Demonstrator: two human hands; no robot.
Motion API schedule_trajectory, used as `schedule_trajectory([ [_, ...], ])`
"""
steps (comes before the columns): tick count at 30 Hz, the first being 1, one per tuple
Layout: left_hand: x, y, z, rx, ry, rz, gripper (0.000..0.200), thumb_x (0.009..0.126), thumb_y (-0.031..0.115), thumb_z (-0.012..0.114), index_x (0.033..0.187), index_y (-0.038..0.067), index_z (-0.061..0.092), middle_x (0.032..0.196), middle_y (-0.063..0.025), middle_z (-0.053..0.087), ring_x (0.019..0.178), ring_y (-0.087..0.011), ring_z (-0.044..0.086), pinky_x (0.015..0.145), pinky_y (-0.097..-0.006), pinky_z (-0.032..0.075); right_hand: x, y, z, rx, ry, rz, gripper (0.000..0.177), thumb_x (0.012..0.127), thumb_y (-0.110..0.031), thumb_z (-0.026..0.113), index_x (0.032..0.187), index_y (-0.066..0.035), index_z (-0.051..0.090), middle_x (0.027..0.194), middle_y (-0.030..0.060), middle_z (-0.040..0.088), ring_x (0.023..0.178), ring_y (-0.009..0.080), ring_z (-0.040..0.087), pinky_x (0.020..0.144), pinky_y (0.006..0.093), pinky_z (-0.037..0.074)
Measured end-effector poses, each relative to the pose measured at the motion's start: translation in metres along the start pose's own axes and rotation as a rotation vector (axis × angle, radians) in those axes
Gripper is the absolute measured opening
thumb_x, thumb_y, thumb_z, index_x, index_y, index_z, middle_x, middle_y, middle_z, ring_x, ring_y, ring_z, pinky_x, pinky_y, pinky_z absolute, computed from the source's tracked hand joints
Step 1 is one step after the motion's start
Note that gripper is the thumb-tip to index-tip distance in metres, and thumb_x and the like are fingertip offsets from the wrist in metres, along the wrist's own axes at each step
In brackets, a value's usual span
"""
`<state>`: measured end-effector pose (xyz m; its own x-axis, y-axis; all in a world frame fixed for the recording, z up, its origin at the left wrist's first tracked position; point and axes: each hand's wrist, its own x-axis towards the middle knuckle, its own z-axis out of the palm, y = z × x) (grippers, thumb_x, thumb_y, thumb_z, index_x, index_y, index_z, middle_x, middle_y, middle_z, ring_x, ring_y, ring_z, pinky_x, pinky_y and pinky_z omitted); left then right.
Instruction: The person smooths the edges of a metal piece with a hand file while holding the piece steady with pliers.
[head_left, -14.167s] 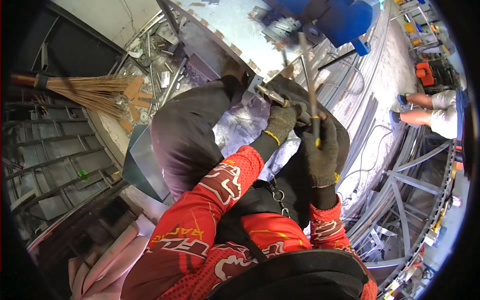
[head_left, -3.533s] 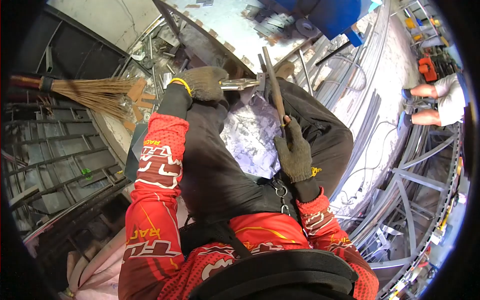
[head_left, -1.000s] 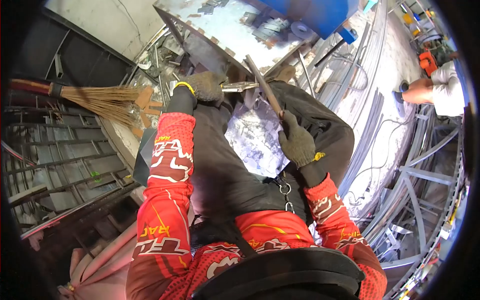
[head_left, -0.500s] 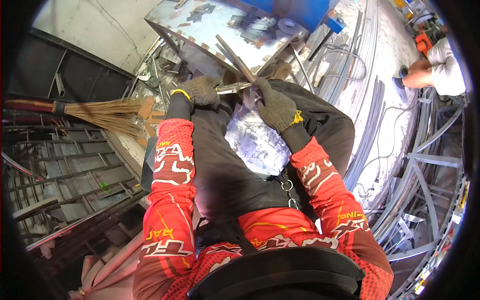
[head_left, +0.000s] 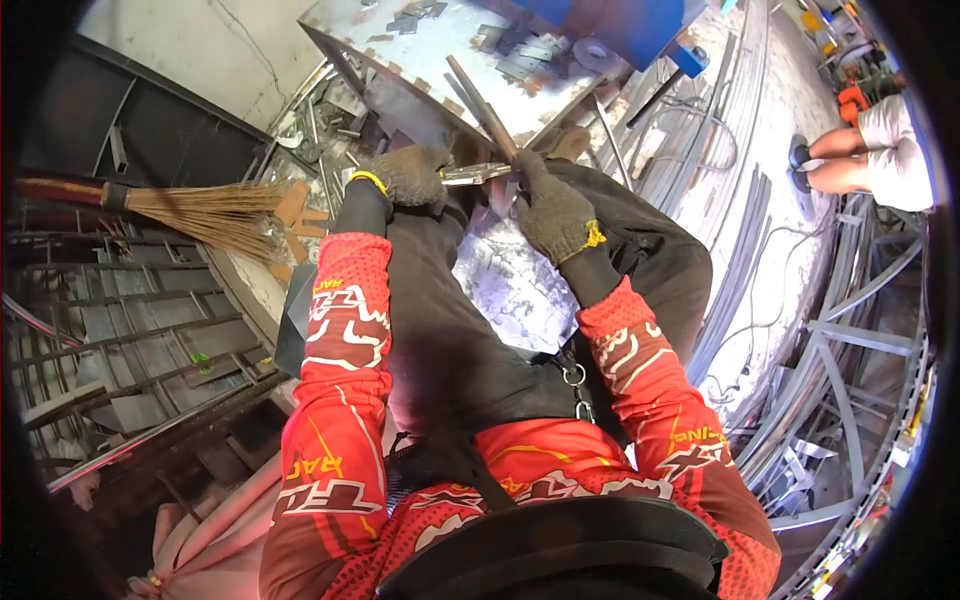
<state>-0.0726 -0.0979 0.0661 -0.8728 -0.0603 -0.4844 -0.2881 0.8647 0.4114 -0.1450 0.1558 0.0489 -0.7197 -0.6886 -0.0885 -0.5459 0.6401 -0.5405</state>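
My left hand (head_left: 408, 178), in a dark knit glove with a yellow cuff edge, is closed on silver pliers (head_left: 476, 175) over my lap. The pliers point right, toward the lower end of a brownish metal bar (head_left: 490, 118). My right hand (head_left: 555, 212), gloved the same way, is wrapped around that end of the bar. The bar slants up and left toward the metal table; a second thin dark strip runs alongside it. Whether the pliers' jaws grip the bar is hard to make out.
A metal table (head_left: 440, 72) with small dark plates and a disc (head_left: 596, 54) stands ahead. A straw broom (head_left: 200, 212) lies left, above metal frames (head_left: 150, 345). Long metal bars (head_left: 735, 250) and a cable cover the floor at right. Another person's legs (head_left: 840, 160) show there.
The pliers have turned slightly and now lie flatter beside the bar. Both hands stay close to where they were. My view has shifted slightly, and the other person's legs appear lower.
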Motion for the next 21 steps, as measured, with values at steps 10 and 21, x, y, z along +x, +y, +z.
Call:
schedule_trajectory([
  [10, -0.003, 0.005, -0.001, -0.051, -0.044, -0.052, 0.048, 0.059, 0.02, 0.08, 0.104, 0.007, 0.068, 0.099, -0.0167, 0.071, 0.095, -0.0336, 0.069, 0.084, -0.0433, 0.054, -0.083, 0.028, 0.004, 0.078, 0.063, 0.014, 0.051, 0.091, -0.017, 0.063, 0.141, -0.017, 0.052, 0.114, 0.0186, 0.072, 0.097, 0.0459, 0.069, 0.08, 0.0545, 0.057],
  [21, -0.001, 0.007, -0.002, -0.013, -0.049, -0.049, 0.057, 0.06, 0.021, 0.082, 0.115, 0.009, 0.07, 0.104, -0.0157, 0.073, 0.1, -0.0331, 0.07, 0.09, -0.0427, 0.054, -0.074, 0.033, 0.009, 0.057, 0.066, 0.069, 0.048, 0.098, -0.026, 0.059, 0.143, -0.014, 0.045, 0.091, 0.0255, 0.072, 0.083, 0.0498, 0.069, 0.072, 0.0603, 0.054],
])
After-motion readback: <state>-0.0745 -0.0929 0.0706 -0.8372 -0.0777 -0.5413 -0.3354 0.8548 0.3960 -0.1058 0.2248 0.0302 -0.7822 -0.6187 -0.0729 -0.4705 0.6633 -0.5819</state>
